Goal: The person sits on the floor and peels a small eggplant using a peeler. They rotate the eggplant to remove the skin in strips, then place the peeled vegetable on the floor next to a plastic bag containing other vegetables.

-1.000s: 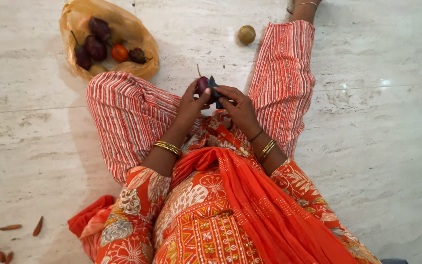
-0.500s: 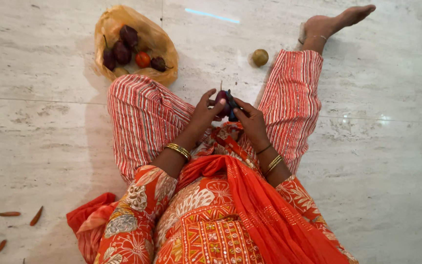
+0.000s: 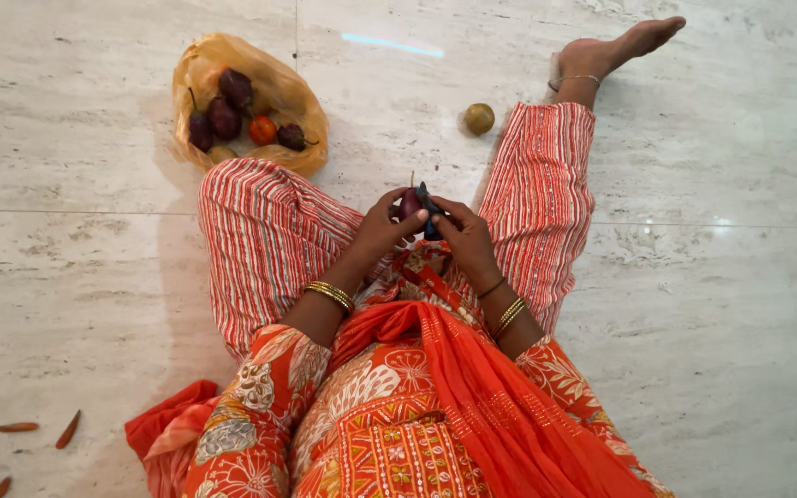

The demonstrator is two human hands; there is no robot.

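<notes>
Overall, little has altered over the last half second: the view has slid slightly, so that bag, legs and hands sit a touch further left and lower, while the hands hold the same pose. The work in hand reads as unbroken, with no new cut or peel visible.

At far left, a few dried red chillies (image 3: 68, 429) lie on the marble floor (image 3: 66, 277); the lowest ones are cut off by the picture's edge. Further up, a yellow plastic bag (image 3: 302, 101) lies open on the floor, holding several dark purple brinjals (image 3: 224, 118) and one red tomato (image 3: 262, 130); what lies beneath them cannot be made out.

At centre, above the lap, the left hand (image 3: 378, 226) is closed about a small dark purple brinjal (image 3: 410, 202), stalk pointing up and away from the body. The right hand (image 3: 466, 238) is curled around a dark tool (image 3: 429, 214) pressed against that brinjal. It looks like a small knife or peeler, but the fingers hide most of it, and its edge cannot be told.

To the right, a round yellowish-green fruit (image 3: 479, 118) rests alone on the floor beside the striped trouser leg (image 3: 539, 194). Its kind is unclear at this size.
</notes>
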